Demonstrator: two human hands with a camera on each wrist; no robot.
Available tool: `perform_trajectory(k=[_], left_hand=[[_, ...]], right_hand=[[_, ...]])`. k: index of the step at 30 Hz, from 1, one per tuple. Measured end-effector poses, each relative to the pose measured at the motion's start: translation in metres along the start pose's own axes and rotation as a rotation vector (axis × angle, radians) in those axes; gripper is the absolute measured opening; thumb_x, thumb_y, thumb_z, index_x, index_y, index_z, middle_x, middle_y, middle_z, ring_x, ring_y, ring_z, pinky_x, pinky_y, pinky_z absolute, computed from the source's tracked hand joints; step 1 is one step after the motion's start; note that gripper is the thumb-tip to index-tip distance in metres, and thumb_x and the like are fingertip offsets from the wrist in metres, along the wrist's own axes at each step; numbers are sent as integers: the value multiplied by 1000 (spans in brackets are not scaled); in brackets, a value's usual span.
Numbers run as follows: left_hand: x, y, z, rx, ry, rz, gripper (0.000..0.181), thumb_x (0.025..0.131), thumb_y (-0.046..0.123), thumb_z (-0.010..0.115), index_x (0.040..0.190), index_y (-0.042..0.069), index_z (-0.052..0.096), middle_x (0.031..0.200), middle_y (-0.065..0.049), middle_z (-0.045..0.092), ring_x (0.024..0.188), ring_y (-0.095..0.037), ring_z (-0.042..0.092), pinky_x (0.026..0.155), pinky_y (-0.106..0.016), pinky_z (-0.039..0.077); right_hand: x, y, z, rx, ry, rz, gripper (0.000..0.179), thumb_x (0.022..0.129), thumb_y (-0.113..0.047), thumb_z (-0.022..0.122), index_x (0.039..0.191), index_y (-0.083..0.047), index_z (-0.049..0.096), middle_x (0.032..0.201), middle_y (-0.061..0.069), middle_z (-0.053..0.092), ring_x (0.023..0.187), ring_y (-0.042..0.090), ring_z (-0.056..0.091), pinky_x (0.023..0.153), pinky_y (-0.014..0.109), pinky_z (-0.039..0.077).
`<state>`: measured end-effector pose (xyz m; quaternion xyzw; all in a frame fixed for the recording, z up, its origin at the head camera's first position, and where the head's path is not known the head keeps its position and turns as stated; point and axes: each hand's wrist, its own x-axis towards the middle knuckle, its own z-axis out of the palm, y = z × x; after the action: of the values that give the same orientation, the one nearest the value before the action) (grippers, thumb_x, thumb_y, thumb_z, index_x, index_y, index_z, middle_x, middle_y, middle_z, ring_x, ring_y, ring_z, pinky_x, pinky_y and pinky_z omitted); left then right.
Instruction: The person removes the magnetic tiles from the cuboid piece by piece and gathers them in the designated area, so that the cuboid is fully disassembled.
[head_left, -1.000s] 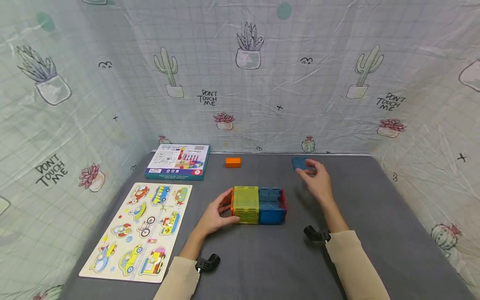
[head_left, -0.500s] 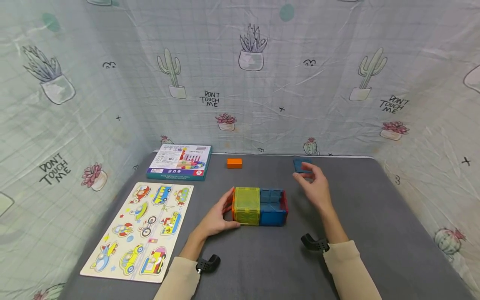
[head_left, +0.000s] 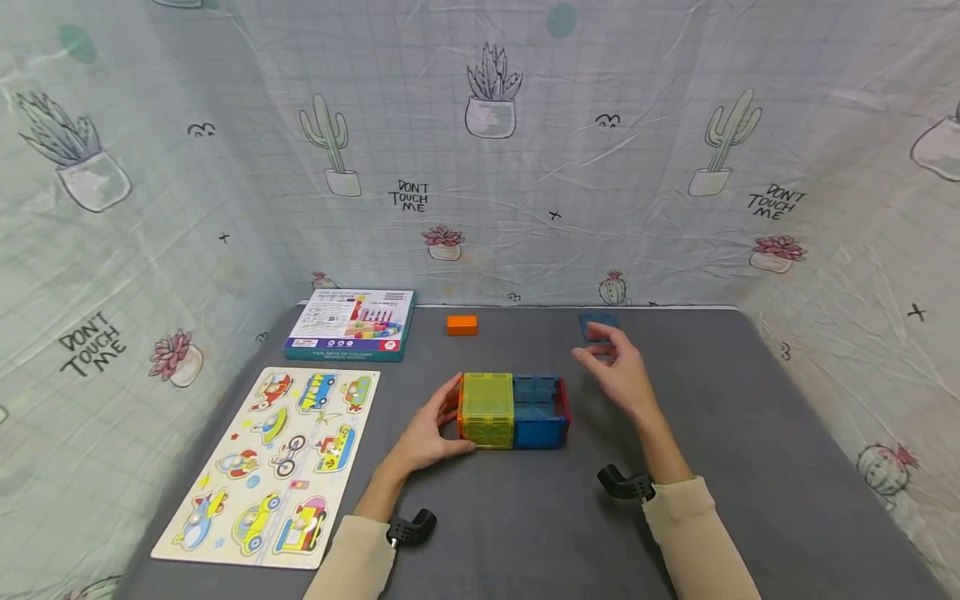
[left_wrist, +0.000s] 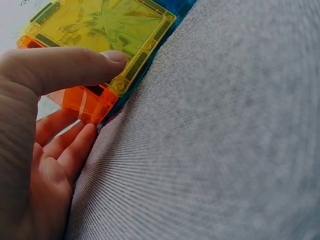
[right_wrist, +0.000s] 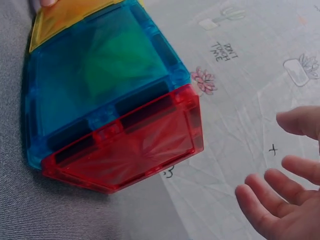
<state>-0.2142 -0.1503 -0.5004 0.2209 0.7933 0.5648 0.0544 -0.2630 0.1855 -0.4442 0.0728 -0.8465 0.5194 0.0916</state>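
A box of see-through magnetic tiles (head_left: 487, 410) sits mid-table, yellow on the left and blue on the right, where the blue part's top is uncovered. Orange tile (left_wrist: 87, 102) forms its left end, and a red tile (right_wrist: 127, 150) its right end. My left hand (head_left: 429, 433) holds the left end, thumb on the yellow front tile (left_wrist: 107, 27) and fingers around by the orange side. Beyond the box at right, my right hand (head_left: 618, 367) hovers with relaxed, spread fingers and nothing in them. Behind its fingertips lies a flat blue tile (head_left: 592, 321), partly hidden.
An orange block (head_left: 462, 325) lies near the table's back edge. To the left are a boxed bead set (head_left: 348, 325) and a wooden vehicle puzzle board (head_left: 266, 467). Printed cloth walls (head_left: 495, 192) stand around the grey tabletop (head_left: 525, 525).
My right hand has drawn back a little from the flat blue tile, toward me and the box. The tile stays where it was. My left hand keeps its hold on the box.
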Motion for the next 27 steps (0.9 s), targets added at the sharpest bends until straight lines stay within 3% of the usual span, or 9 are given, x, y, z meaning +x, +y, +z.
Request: perform_trajectory(k=[3, 6, 11, 15, 21, 27], left_hand=[[3, -14, 2, -1, 12, 1, 112, 71, -1, 86, 160, 6, 18, 156, -21, 40, 143, -36, 43, 116, -51, 39], [6, -31, 4, -5, 30, 16, 115, 70, -2, 87, 161, 9, 18, 155, -20, 41, 142, -36, 44, 116, -50, 40], [7, -38, 5, -7, 49, 33, 114, 68, 2, 90, 160, 19, 24, 153, -14, 46, 140, -30, 48, 114, -46, 43], [7, -33, 5, -2, 58, 28, 113, 69, 5, 90, 159, 22, 25, 153, -11, 46, 140, -28, 47, 115, -45, 43], [0, -3, 3, -3, 53, 10, 107, 72, 1, 86, 159, 8, 24, 155, -20, 43, 143, -36, 43, 116, -51, 39], [-2, 1, 3, 14, 59, -7, 106, 72, 0, 85, 159, 8, 25, 156, -20, 42, 144, -36, 42, 118, -50, 38]], right_hand=[[-1, -3, 0, -12, -71, -12, 58, 97, -25, 66, 148, -8, 45, 143, 17, 54, 118, 32, 62, 87, 17, 50], [-2, -7, 2, -27, -143, -14, 58, 97, -20, 66, 149, -5, 44, 142, 21, 53, 117, 36, 61, 89, 25, 52], [-4, -9, 4, -48, -197, -1, 57, 97, -24, 67, 147, -8, 46, 133, 21, 55, 110, 33, 62, 83, 32, 52], [-3, -4, 4, -43, -239, 10, 56, 95, -28, 70, 143, -10, 48, 127, 21, 55, 105, 30, 63, 80, 33, 51], [-6, -3, 5, -61, -295, 21, 58, 91, -32, 73, 138, -9, 50, 126, 22, 55, 100, 26, 62, 79, 33, 52], [-8, -2, 11, -84, -349, 5, 53, 91, -26, 74, 135, -8, 51, 119, 18, 58, 96, 22, 61, 75, 29, 53]])
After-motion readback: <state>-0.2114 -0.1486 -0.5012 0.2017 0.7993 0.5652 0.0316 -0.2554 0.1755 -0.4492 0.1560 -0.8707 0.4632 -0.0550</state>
